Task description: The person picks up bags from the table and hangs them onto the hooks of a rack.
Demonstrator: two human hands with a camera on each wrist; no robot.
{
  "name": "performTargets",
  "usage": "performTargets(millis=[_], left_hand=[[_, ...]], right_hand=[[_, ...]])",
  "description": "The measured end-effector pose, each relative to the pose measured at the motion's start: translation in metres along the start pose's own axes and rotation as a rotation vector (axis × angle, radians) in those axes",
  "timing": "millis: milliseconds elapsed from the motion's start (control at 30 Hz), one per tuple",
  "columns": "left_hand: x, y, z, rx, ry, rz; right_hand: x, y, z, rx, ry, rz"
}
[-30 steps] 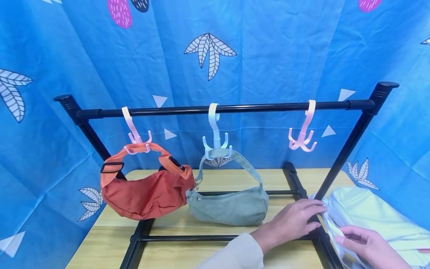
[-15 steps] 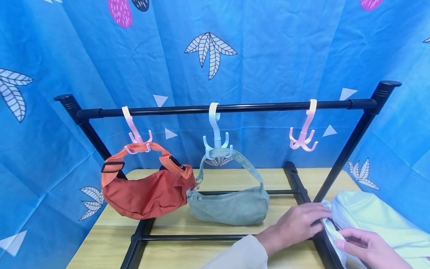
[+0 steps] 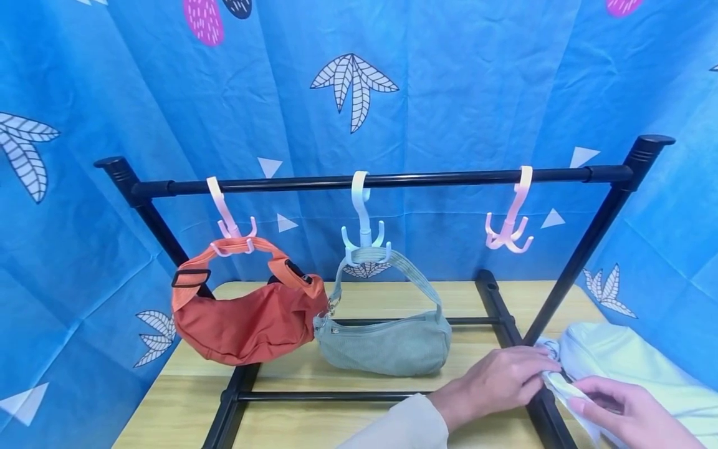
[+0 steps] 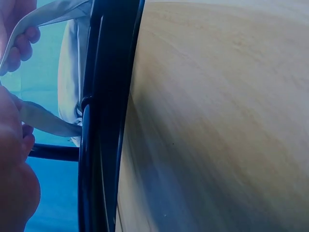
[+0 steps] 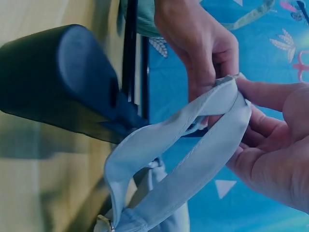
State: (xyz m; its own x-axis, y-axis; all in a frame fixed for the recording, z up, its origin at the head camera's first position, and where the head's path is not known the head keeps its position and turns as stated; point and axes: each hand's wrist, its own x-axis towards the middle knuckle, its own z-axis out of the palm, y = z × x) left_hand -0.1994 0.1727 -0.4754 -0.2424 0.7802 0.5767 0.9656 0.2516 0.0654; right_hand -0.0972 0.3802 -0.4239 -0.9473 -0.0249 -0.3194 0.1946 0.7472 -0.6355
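At the lower right of the head view a pale bag lies beside the rack's right foot. My left hand reaches across that foot, fingers curled round part of the bag's strap. Further right, my right hand pinches the same strap between thumb and fingers. Seen from the right wrist, the strap forms a flat loop, with my right hand at its folded end and my left hand close behind. A metal fitting shows at the strap's lower end.
A black rack stands on the wooden table. From its bar hang a pink hook with a red bag, a pale blue hook with a green bag, and a bare pink hook.
Both hands have shifted slightly right and down with the strap, which now stretches between them as a straighter band. The hanging bags have stayed as they were.
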Motion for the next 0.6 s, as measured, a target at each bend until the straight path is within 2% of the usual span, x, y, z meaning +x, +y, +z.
performTargets(millis=[300,467,600], left_hand=[[0.001,0.000,-0.011,-0.003,-0.039,0.022],[0.001,-0.001,-0.020,-0.021,-0.063,0.024],[0.002,-0.001,-0.027,-0.042,-0.043,0.026]], right_hand=[[-0.010,-0.016,-0.003,-0.292,0.171,-0.066],[-0.013,-0.015,-0.002,-0.398,0.370,-0.207],[-0.017,-0.020,-0.003,-0.442,0.458,-0.254]])
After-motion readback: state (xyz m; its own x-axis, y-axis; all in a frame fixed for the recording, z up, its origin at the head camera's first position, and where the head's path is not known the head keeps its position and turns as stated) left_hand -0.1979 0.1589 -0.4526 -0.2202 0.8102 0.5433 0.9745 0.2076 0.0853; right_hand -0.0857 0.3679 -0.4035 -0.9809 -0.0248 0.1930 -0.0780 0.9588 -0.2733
